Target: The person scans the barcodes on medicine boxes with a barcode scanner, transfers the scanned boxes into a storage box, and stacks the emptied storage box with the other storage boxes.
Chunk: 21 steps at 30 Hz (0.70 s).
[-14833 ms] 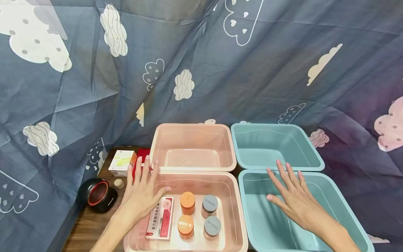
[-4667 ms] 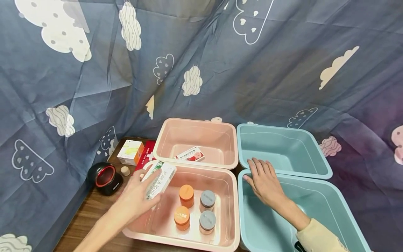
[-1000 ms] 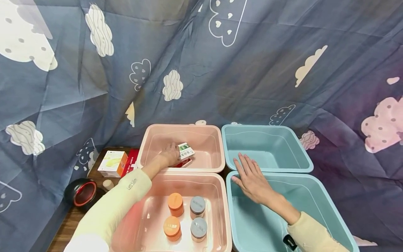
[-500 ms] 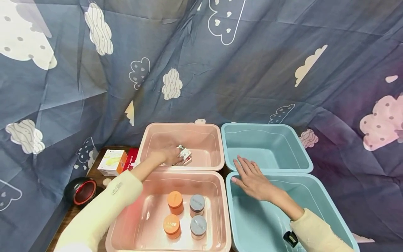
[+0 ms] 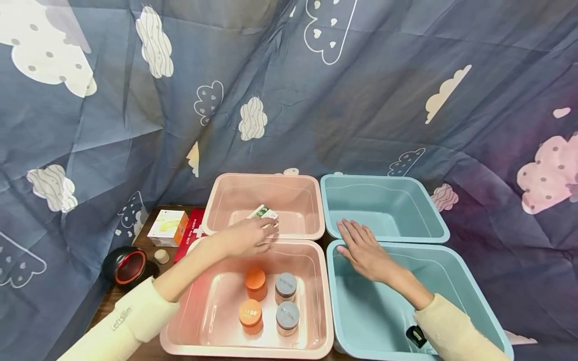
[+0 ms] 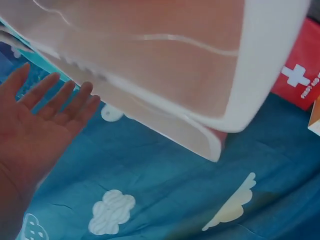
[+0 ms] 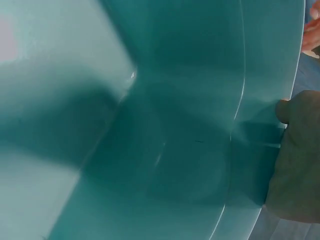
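Observation:
My left hand (image 5: 244,237) hovers above the meeting rims of the two pink bins, holding nothing. In the left wrist view its fingers (image 6: 60,102) look spread and slightly bent. Just beyond it, a white-and-green medicine box (image 5: 263,212) lies in the back pink bin (image 5: 266,193); my hand covers part of that bin's floor. My right hand (image 5: 367,253) rests with straight fingers on the rim of the front blue bin (image 5: 469,281). In the front pink bin (image 5: 217,326) stand two orange-lidded jars (image 5: 251,313) and two grey-lidded jars (image 5: 287,316).
The back blue bin (image 5: 379,200) adjoins the front one. Left of the pink bins, on the wooden table (image 5: 149,240), are a white-and-orange box (image 5: 167,226), a red first aid kit (image 5: 191,233), a small pale cap (image 5: 161,256) and a black-and-red round object (image 5: 128,268). A cloud-patterned curtain (image 5: 289,100) hangs behind.
Earlier a red-and-white medicine box, then the green-and-white one, went into the back pink bin. Since half a second ago my left hand has let go and drawn back toward me. The right hand stays put.

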Each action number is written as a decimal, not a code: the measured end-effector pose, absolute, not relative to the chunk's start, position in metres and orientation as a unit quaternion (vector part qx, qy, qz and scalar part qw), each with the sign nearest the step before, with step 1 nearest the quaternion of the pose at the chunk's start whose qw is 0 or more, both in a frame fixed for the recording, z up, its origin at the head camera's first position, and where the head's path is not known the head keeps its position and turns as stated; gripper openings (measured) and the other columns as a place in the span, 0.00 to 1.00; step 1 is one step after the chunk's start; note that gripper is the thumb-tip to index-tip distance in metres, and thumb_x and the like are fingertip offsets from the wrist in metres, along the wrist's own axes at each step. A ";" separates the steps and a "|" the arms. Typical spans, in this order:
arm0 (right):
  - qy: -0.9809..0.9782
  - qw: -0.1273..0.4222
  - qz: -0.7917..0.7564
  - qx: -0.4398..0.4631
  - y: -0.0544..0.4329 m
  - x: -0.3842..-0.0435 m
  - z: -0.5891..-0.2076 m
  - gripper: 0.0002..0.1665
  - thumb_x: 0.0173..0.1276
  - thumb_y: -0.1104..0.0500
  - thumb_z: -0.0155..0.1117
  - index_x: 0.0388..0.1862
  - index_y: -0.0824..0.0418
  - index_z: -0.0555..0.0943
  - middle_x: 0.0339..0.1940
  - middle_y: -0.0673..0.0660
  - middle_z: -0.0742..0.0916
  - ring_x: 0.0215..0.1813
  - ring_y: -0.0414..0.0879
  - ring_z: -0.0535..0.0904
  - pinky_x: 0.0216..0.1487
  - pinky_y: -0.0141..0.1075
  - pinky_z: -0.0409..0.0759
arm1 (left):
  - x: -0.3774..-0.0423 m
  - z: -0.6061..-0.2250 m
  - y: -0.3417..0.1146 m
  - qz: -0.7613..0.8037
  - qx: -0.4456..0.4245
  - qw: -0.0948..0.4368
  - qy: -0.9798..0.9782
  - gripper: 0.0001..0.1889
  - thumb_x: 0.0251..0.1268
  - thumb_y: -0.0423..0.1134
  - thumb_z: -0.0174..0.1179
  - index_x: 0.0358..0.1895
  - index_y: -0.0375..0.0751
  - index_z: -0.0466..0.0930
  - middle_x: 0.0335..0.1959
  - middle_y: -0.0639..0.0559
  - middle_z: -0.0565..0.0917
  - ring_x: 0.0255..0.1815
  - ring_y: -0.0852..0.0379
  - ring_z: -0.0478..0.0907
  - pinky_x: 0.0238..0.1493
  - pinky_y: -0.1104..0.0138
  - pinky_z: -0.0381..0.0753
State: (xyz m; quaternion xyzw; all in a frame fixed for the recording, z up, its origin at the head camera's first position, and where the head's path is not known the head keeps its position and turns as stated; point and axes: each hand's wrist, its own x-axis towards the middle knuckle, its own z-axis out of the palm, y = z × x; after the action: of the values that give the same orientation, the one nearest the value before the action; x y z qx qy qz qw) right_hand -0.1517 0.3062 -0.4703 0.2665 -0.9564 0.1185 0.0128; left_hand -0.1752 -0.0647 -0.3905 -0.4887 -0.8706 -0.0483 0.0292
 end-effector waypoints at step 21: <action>-0.967 0.004 0.118 0.227 0.288 -0.134 -0.444 0.39 0.89 0.53 0.55 0.86 0.76 0.59 0.88 0.78 0.60 0.88 0.78 0.52 0.83 0.73 0.55 | -0.102 -0.445 -0.079 0.042 -0.429 0.007 -0.902 0.25 0.66 0.46 0.79 0.61 0.39 0.85 0.52 0.47 0.87 0.54 0.47 0.87 0.57 0.55 0.89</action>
State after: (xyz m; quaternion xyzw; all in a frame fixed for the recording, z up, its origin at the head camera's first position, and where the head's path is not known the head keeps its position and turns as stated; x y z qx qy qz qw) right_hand -0.1341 0.2875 -0.4436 0.2273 -0.9667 0.1175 0.0044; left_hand -0.1023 -0.0789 -0.4451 -0.4288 -0.9024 0.0417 0.0066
